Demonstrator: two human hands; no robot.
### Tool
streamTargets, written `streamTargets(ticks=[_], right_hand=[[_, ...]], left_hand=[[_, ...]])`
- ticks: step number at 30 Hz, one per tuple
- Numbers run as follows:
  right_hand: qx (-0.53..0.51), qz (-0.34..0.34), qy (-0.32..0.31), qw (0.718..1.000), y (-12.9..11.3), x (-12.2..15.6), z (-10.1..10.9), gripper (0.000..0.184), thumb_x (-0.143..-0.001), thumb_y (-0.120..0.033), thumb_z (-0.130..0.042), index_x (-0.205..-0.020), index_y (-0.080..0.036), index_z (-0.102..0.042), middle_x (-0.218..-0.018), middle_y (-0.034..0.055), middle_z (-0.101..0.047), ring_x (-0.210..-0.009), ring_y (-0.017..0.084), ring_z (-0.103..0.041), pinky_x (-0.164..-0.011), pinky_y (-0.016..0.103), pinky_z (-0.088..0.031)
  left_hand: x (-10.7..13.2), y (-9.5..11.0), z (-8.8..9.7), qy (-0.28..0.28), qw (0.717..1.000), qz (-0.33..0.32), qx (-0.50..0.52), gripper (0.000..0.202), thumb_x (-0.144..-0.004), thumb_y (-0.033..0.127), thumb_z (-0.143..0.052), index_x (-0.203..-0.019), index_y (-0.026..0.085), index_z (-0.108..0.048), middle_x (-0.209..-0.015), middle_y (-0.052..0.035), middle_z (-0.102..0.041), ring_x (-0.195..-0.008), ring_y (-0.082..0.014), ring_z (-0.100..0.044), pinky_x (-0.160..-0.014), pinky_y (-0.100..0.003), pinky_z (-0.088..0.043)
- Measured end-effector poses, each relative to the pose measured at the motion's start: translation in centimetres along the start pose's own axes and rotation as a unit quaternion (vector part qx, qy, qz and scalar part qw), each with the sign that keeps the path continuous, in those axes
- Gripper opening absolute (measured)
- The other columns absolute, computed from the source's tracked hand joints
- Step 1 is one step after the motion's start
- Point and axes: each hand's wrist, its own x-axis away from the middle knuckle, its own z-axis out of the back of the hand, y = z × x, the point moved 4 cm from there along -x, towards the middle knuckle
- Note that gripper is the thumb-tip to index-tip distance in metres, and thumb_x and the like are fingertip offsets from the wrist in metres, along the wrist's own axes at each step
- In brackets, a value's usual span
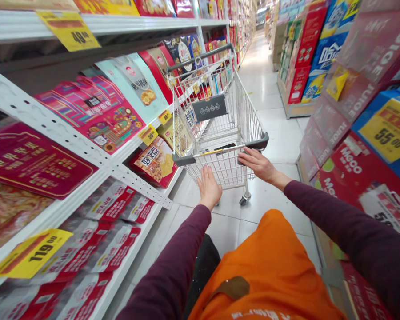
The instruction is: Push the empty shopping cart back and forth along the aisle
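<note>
A grey wire shopping cart stands in the aisle in front of me. Its handle is at the far side, and its front end faces me. My left hand lies with outstretched fingers at the front wires, below the rim. Near the cart's right front corner bumper, the fingers of my right hand are stretched flat against the wire front, palm down. Neither hand is wrapped round anything. A dark plate hangs inside the cart near the handle.
Shelves of packaged snacks with yellow price tags run close along the left. Stacked drink cartons line the right side. Farther up, another carton stack stands on a low pallet. A tiled aisle runs ahead past the cart.
</note>
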Motion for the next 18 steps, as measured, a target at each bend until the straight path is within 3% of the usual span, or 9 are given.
streamTargets(ticks=[4, 10, 16, 18], right_hand=[[-0.003, 0.002, 0.005, 1.0, -0.4, -0.4, -0.7, 0.038, -0.095, -0.011, -0.032, -0.12, -0.02, -0.058, -0.127, 0.0068, -0.058, -0.132, 0.02, -0.034, -0.107, 0.047, -0.037], [-0.022, 0.056, -0.082, 0.995, -1.2, 2.2, -3.1, 0.04, -0.092, -0.005, -0.031, -0.116, -0.017, -0.061, -0.123, 0.0076, -0.061, -0.131, 0.021, -0.037, -0.104, 0.046, -0.041], [-0.023, 0.06, -0.019, 0.998, -3.4, -4.0, -2.3, 0.04, -0.094, -0.008, -0.033, -0.125, -0.02, -0.055, -0.133, 0.0058, -0.053, -0.135, 0.02, -0.028, -0.11, 0.048, -0.033], [-0.021, 0.065, -0.008, 0.998, -3.9, -4.9, -2.6, 0.04, -0.093, -0.007, -0.032, -0.125, -0.019, -0.055, -0.133, 0.0061, -0.053, -0.135, 0.02, -0.028, -0.11, 0.048, -0.033]], left_hand=[[0.0, -1.1, 0.5, 0.009, 1.0, 0.021, 0.019, 0.075, -0.071, 0.012, -0.049, -0.141, 0.006, -0.022, -0.153, -0.0171, -0.015, -0.141, -0.0273, -0.012, -0.113, -0.05, -0.018], [0.4, -2.5, 1.0, 0.007, 0.998, 0.052, 0.033, 0.077, -0.071, 0.013, -0.05, -0.141, 0.004, -0.019, -0.153, -0.0179, -0.012, -0.142, -0.0279, -0.009, -0.113, -0.051, -0.017], [0.3, -3.0, 1.5, 0.017, 0.996, 0.068, 0.056, 0.078, -0.071, 0.012, -0.049, -0.141, 0.005, -0.017, -0.154, -0.0172, -0.011, -0.142, -0.0267, -0.006, -0.113, -0.05, -0.015], [0.4, -3.3, 1.5, 0.021, 0.996, 0.07, 0.059, 0.078, -0.071, 0.011, -0.049, -0.142, 0.005, -0.017, -0.154, -0.0174, -0.011, -0.142, -0.0266, -0.007, -0.113, -0.05, -0.015]])
